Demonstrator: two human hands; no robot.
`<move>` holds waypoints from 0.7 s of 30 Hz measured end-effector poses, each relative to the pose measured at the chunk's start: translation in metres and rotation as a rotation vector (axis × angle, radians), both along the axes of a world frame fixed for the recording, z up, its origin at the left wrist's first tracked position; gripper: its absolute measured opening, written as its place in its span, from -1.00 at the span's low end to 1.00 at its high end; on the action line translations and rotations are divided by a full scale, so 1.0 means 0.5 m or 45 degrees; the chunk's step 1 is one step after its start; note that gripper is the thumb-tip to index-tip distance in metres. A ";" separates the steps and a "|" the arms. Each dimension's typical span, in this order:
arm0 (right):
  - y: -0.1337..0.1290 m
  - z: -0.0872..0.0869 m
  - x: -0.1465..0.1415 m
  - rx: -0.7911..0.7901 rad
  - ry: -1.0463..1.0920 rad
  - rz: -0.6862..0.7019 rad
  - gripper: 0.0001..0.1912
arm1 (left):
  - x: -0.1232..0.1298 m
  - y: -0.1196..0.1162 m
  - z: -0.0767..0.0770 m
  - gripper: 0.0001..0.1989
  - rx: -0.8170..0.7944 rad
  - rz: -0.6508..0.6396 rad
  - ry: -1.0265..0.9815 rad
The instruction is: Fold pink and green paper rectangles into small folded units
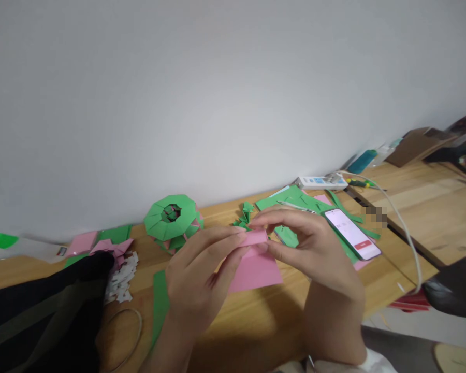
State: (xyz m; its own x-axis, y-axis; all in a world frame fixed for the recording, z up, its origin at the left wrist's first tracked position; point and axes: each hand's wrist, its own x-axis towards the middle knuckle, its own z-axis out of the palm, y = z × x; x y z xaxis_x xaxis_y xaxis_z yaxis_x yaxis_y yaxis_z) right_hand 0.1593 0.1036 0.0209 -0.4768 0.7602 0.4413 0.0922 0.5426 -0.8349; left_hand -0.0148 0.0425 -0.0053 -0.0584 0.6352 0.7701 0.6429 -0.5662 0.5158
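Both hands hold a sheet of pink paper (pixel 255 272) above the table, its far edge folded over into a narrow strip. My left hand (pixel 204 274) pinches the fold at its left end, thumb below and fingers on top. At the right end my right hand (pixel 308 243) pinches the same fold between thumb and forefinger. Behind the left hand stands a round model of folded green and pink paper (pixel 170 215) with a hole in its top. Small folded green paper pieces (pixel 245 213) lie just beyond the fingers.
A lit phone (pixel 351 233) lies on green paper sheets (pixel 295 196) at the right. Behind it sits a white power strip (pixel 321 182) with a cable (pixel 402 223) curving forward. White paper scraps (pixel 122 280) and a dark cloth (pixel 50 316) are at the left. A wall closes off the back.
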 end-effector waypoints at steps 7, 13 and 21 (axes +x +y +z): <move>-0.004 0.004 0.001 0.169 0.047 -0.020 -0.77 | -0.003 0.009 0.006 -0.76 0.022 -0.067 0.037; -0.017 0.005 -0.004 0.178 0.061 -0.107 -0.74 | 0.004 0.011 0.010 -0.79 -0.019 -0.033 0.049; -0.014 -0.001 -0.001 -0.315 0.361 -0.197 -0.77 | 0.005 0.007 0.006 -0.94 -0.545 -0.127 -0.643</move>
State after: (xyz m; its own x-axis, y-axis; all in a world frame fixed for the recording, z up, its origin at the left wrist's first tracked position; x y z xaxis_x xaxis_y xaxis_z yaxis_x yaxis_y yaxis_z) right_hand 0.1590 0.0966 0.0201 -0.2345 0.9131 0.3335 -0.0957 0.3197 -0.9427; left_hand -0.0121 0.0460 -0.0022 -0.2710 0.8996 0.3424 0.2185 -0.2889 0.9321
